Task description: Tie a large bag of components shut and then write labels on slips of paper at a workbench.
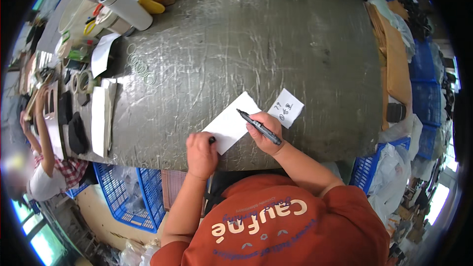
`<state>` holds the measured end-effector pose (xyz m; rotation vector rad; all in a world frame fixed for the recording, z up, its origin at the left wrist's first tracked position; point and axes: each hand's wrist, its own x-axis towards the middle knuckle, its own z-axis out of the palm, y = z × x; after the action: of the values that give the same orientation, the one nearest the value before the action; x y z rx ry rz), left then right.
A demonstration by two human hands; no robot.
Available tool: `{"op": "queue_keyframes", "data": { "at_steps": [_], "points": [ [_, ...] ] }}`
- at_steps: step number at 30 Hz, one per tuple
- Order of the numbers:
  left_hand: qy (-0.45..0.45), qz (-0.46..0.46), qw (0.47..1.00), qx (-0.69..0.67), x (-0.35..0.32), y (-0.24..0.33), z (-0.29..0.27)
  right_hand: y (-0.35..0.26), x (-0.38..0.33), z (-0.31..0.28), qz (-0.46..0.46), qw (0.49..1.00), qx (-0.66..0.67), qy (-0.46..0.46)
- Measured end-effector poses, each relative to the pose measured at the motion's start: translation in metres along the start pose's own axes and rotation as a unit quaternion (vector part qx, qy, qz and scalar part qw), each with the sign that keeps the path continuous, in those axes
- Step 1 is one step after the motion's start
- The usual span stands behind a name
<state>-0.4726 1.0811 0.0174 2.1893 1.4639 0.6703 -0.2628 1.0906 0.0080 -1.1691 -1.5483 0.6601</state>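
My right hand grips a black marker pen, its tip resting on a blank white paper slip that lies on the grey, plastic-wrapped table. My left hand is closed at the slip's near left corner, with a small black piece, likely the pen cap, showing between its fingers. A smaller white note with handwriting on it lies just right of my right hand.
The table's far left holds a white roll, tape rolls, paper sheets and clear rings. Blue crates stand below the near edge and at the right. Another person sits at the left.
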Motion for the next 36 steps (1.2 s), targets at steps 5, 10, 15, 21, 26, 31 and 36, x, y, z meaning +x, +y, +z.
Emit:
{"op": "queue_keyframes", "data": {
  "at_steps": [5,10,15,21,26,31,36],
  "points": [
    [-0.040,0.042,0.998,0.026,0.032,0.009,0.000,0.001,-0.009,0.002,0.014,0.999,-0.034,-0.022],
    [-0.101,0.070,0.992,0.014,0.036,-0.001,-0.001,-0.015,-0.018,-0.001,0.028,0.996,-0.044,-0.078],
    [-0.112,0.081,0.990,0.037,0.027,-0.004,-0.005,-0.013,-0.013,-0.014,0.091,0.995,0.030,-0.014],
    [-0.073,0.035,0.997,-0.007,-0.004,-0.013,-0.019,-0.016,0.003,-0.011,0.094,0.995,0.028,0.010],
    [-0.077,0.038,0.996,-0.001,-0.014,-0.010,-0.013,-0.011,0.008,0.015,0.066,0.997,0.037,-0.022],
    [-0.087,0.025,0.995,0.034,-0.006,-0.005,-0.009,0.022,0.006,0.011,0.078,0.997,0.022,-0.008],
    [-0.092,0.099,0.991,-0.014,0.018,0.008,0.012,0.025,0.002,0.012,0.040,0.999,0.003,-0.012]
  ]
}}
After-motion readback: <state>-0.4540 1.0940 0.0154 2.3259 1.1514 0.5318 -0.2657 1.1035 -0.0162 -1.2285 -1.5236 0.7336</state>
